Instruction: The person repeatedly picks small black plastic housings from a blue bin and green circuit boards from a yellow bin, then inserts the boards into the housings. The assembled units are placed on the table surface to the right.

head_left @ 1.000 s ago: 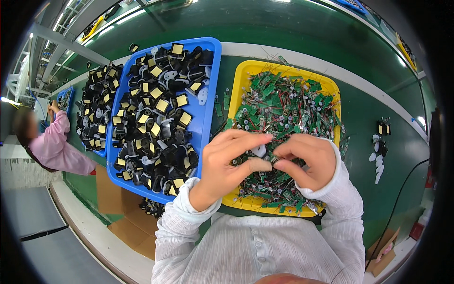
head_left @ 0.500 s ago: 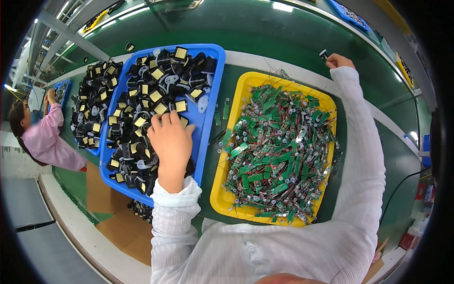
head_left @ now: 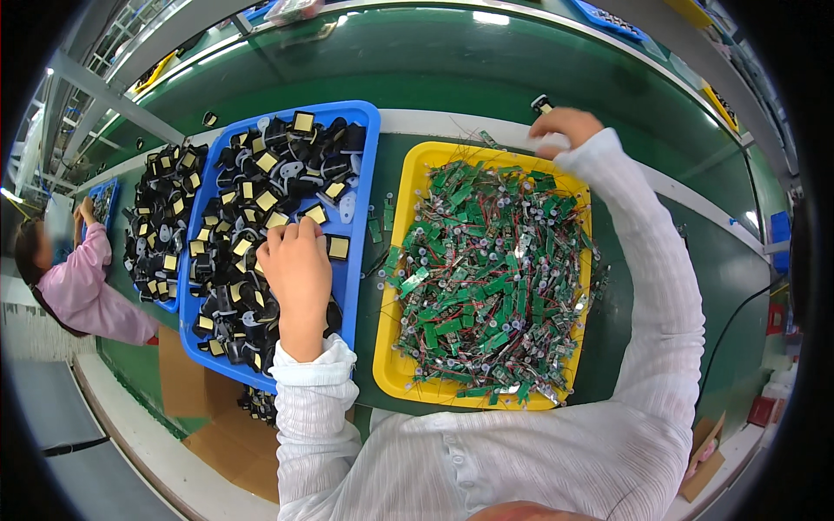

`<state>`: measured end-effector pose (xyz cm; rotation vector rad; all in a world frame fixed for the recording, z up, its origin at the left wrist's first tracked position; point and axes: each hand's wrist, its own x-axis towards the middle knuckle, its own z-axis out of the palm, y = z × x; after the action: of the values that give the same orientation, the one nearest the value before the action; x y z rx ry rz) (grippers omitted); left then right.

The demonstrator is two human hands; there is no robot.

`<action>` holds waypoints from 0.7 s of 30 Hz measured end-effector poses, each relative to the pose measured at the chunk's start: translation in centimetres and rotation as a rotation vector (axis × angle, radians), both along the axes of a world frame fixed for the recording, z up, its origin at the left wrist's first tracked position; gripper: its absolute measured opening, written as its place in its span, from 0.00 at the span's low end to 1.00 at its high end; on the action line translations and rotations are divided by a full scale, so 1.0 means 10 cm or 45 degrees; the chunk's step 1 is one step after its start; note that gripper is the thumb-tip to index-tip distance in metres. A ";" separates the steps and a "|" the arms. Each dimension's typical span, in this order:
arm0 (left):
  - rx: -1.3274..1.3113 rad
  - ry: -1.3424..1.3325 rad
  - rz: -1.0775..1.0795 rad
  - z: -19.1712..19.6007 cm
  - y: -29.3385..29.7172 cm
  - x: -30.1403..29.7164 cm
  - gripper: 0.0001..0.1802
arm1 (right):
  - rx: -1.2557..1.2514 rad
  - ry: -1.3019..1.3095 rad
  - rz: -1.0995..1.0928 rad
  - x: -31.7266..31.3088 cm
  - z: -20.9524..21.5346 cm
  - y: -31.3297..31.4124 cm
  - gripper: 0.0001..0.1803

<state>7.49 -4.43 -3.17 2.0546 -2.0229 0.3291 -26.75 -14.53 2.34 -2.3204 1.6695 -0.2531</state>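
My left hand is over the blue tray, which is heaped with small black plastic parts with pale yellow square pads. Its fingers are curled, and a black part sits against their right side, apparently gripped; the thumb is hidden. Beyond the yellow tray, my right hand hovers at the green belt with its fingers apart. Just past those fingertips lies another black part, seemingly apart from the hand. The yellow tray between my arms holds a pile of green circuit boards with red wires.
A second tray of black parts adjoins on the left. Farther left sits a person in pink. Loose green boards lie between the trays. A cardboard box stands below, and a metal post rises at the left.
My right hand has moved left and let go of its black part, now on the belt. The left fingers have drawn together, and a black part has shifted right beside them. The whole view has shifted.
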 end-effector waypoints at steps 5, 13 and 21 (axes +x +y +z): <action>0.038 -0.032 -0.110 -0.01 0.08 0.00 0.04 | -0.098 0.096 0.387 0.25 -0.03 0.31 0.10; 0.167 -0.057 -0.114 -0.05 0.15 0.05 0.12 | -0.107 0.138 0.402 0.26 -0.33 0.19 0.07; -0.181 0.311 -0.209 0.14 0.13 -0.04 0.15 | -0.020 -0.758 0.130 0.28 0.01 0.49 0.04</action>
<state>7.14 -3.10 -1.79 1.7391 -1.9431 0.1758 -23.93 -9.67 2.44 -2.0452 1.2489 -0.8397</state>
